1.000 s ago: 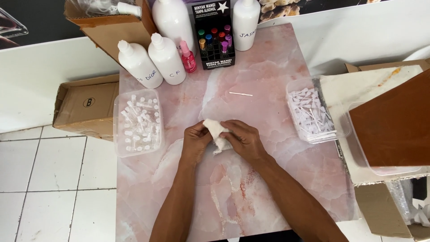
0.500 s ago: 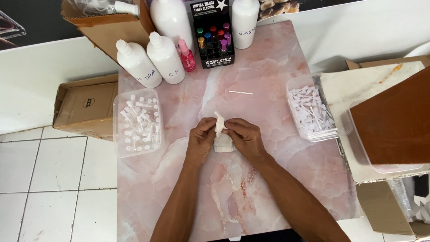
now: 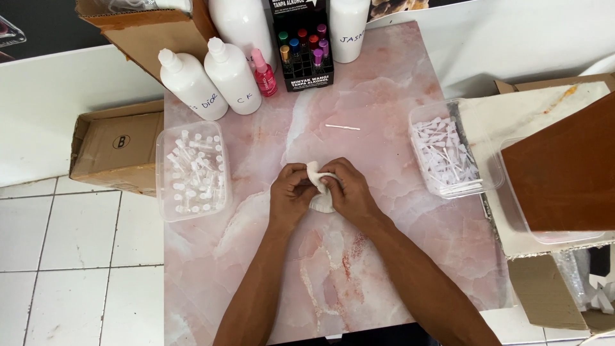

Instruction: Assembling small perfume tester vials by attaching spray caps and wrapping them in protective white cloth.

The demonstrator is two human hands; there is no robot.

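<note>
White cloth now more bunched between both hands' fingers.

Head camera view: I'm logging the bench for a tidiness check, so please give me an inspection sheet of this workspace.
Surface: pink marbled tabletop, bare in front of the hands.
Job's things: small white cloth, crumpled, pinched between both hands above the tabletop.
Clutter: clear tub of small vials at left; clear tub of white plastic tips at right; thin white stick lying alone; white squeeze bottles, pink spray bottle and black rack of coloured vials at the back.
Grippers: left hand and right hand, fingers closed on the cloth.
Cables: nothing seen.
Surroundings: cardboard boxes either side, white tiled floor.
</note>
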